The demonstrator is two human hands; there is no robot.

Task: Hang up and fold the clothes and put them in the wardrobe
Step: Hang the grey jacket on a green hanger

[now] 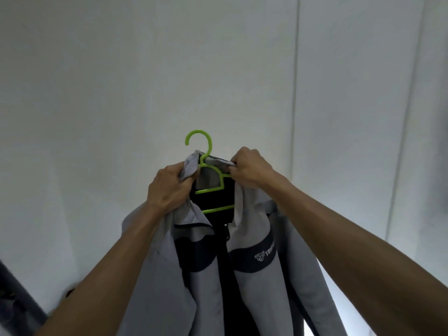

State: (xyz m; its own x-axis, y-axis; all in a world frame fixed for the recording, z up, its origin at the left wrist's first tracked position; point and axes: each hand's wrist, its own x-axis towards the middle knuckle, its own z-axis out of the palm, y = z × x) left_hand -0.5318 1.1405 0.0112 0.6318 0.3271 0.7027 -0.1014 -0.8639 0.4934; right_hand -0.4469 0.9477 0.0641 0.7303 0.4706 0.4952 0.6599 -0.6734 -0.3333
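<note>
A grey jacket with dark navy panels and a white chest logo hangs open-fronted on a bright green plastic hanger, held up in front of me. My left hand grips the bunched left side of the collar. At the right of the hanger, my right hand pinches the other collar edge. The hanger's hook sticks up free between my hands and catches on nothing. Its shoulders are mostly hidden inside the jacket.
Plain white panels fill the view behind the jacket, with vertical seams to the right. A dark object shows at the bottom left corner. No rail is in view.
</note>
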